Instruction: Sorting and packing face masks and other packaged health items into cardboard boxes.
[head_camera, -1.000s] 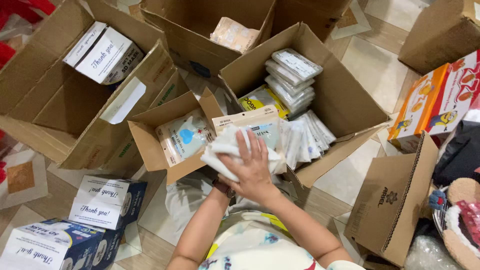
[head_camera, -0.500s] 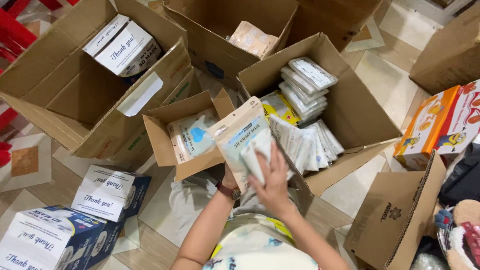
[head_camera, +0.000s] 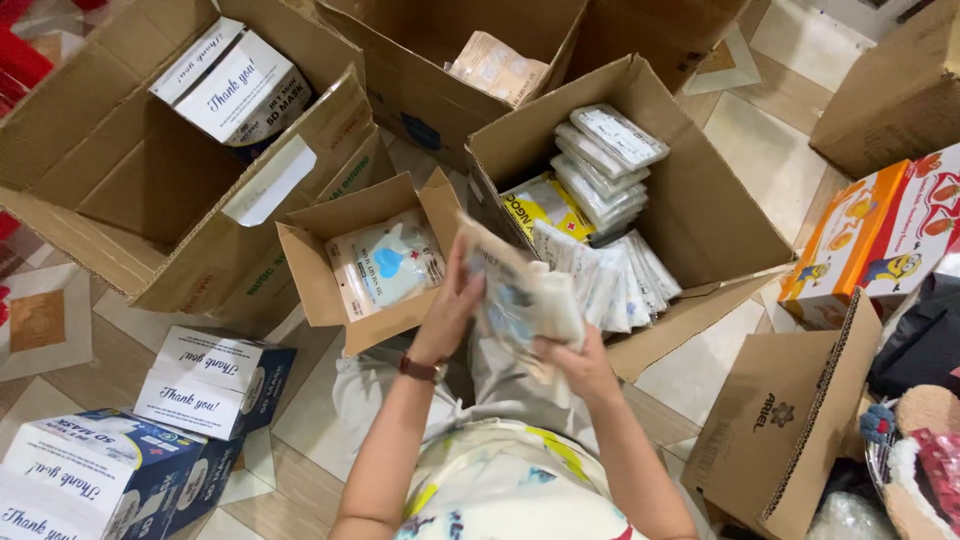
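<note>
Both the left hand (head_camera: 452, 300) and the right hand (head_camera: 575, 362) pinch a beige-edged plastic mask pouch (head_camera: 515, 295), held just above the small open cardboard box (head_camera: 310, 285). One similar pouch already lies inside that box; the held one is not yet in.

the pouch (head_camera: 515, 295) is motion-blurred, its print unreadable, and it hides most fingers of the left hand (head_camera: 452, 305) and right hand (head_camera: 578, 362). right of the pouch, the orange box (head_camera: 880, 235) runs off the frame edge. lower left of it, the blue box (head_camera: 90, 490) is cut by the bottom corner.
</note>
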